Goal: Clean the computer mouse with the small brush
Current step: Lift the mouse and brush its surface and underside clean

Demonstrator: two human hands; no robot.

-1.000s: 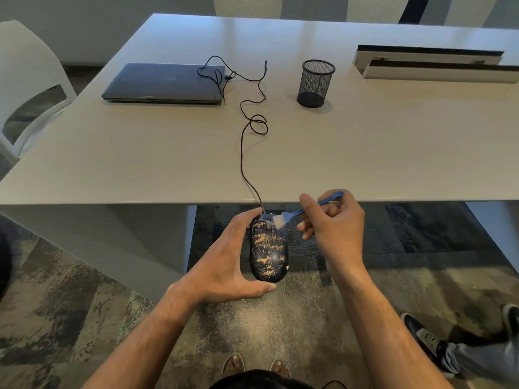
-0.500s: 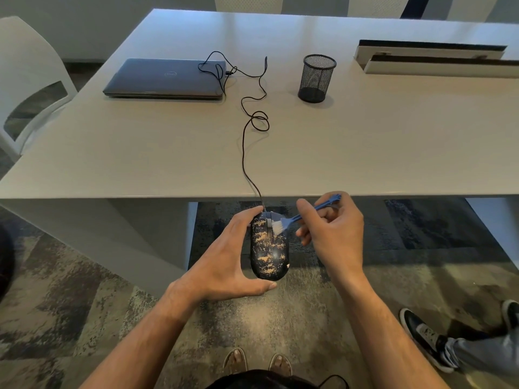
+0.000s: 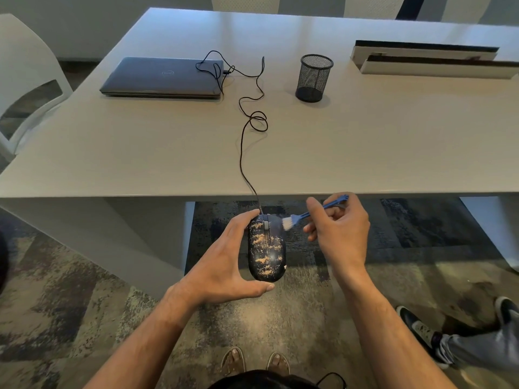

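Head view shows the left hand (image 3: 224, 265) clamped around a black computer mouse (image 3: 266, 248) speckled with tan dust, held in the air just below the table (image 3: 365, 141) edge. Its cord (image 3: 244, 153) runs up across the tabletop; the right hand (image 3: 341, 231) pinches a small blue brush (image 3: 303, 217), whose white bristles touch the mouse's front right side

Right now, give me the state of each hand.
Left hand: closed on the mouse, held off the table.
Right hand: closed on the small brush.

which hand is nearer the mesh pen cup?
Right. The right hand, holding the brush, sits almost straight below the pen cup; the left hand, gripping the mouse, is further left.
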